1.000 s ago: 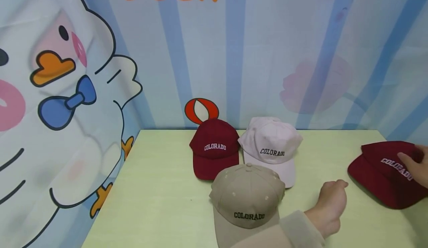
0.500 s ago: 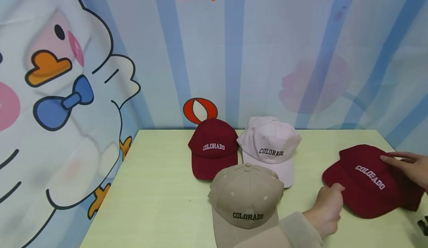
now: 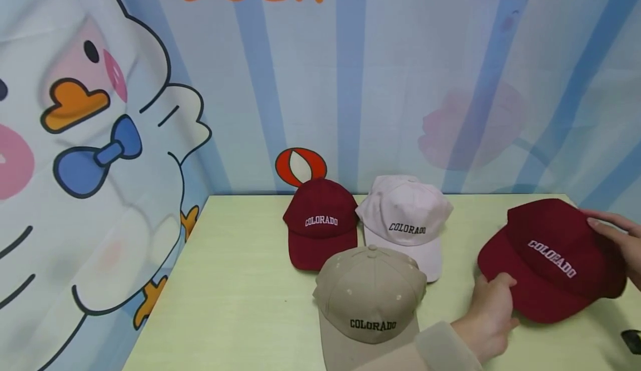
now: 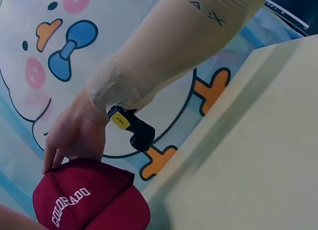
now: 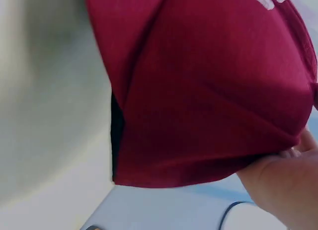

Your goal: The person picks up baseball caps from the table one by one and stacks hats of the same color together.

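Note:
A dark red baseball cap [image 3: 551,254] with white COLORADO lettering is tilted at the right of the head view, between both hands. My left hand [image 3: 488,315] pinches the edge of its brim, thumb on top and fingers partly hidden below. My right hand [image 3: 618,237] holds the far side of the crown. In the left wrist view the right hand [image 4: 82,135] reaches down onto the cap [image 4: 87,195]. In the right wrist view that hand [image 5: 283,185] grips the cap's lower edge, and the cap [image 5: 208,106] fills most of the picture.
Another dark red cap [image 3: 320,226], a pale pink cap [image 3: 408,209] and a beige cap [image 3: 370,293] sit close together on the light yellow table [image 3: 240,282]. My left forearm overlaps the beige brim. A printed duck curtain [image 3: 390,82] stands behind the table.
The held red cap has moved left from the right edge, then lifted a little with its crown filling out. My left hand has gone from beside the brim to pinching it.

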`<state>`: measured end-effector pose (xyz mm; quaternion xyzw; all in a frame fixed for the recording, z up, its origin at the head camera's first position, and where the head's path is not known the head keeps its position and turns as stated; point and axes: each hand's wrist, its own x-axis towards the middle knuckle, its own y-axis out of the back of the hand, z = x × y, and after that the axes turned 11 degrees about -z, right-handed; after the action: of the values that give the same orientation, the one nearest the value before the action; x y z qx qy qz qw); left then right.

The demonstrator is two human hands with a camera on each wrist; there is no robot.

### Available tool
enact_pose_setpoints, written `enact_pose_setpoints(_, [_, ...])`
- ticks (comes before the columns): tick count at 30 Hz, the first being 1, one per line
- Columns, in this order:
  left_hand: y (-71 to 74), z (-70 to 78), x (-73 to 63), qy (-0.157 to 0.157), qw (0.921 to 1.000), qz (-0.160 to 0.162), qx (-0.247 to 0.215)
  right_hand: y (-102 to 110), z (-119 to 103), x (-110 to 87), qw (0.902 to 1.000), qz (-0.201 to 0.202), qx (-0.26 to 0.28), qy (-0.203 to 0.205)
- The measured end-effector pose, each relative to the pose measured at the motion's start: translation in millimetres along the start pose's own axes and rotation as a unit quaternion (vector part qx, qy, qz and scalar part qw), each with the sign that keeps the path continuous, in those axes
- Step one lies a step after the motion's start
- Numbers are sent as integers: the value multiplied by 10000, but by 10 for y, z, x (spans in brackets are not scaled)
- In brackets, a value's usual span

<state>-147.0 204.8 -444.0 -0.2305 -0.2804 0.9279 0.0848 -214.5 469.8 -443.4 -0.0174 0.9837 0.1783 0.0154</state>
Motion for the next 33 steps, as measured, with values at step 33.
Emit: enact_pose_setpoints(33, [602, 1560, -592, -1594, 9827, -565, 754, -1017, -1931, -57, 9628, -108, 2209, 1551])
